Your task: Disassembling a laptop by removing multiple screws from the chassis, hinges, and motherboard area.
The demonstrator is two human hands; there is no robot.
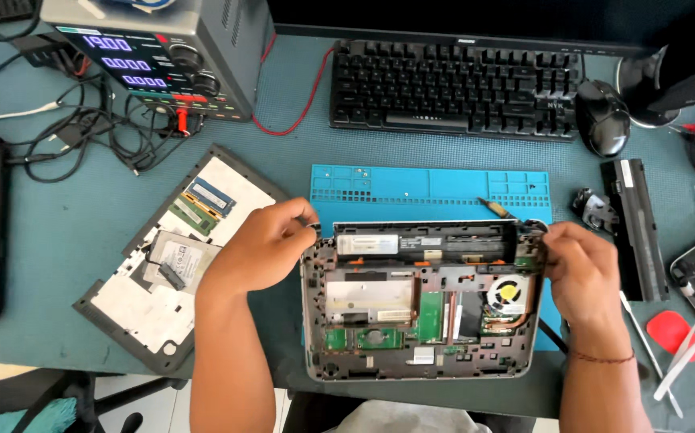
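An opened small laptop base [419, 309] lies on a blue repair mat [431, 188], with its green circuit board, fan [510, 290] and metal shields exposed. My left hand [263, 244] pinches the base's far left corner at the hinge. On the far right corner, by the other hinge, my right hand [584, 269] has its fingers closed. Both hands hold the base from its two sides.
The removed bottom cover [167, 301] lies at left with memory sticks [203, 204] and a hard drive [179, 261] on it. A bench power supply [163, 52], cables, keyboard [455, 84], mouse [602, 116], long black battery [634, 224], tweezers and red pick [668, 330] surround the mat.
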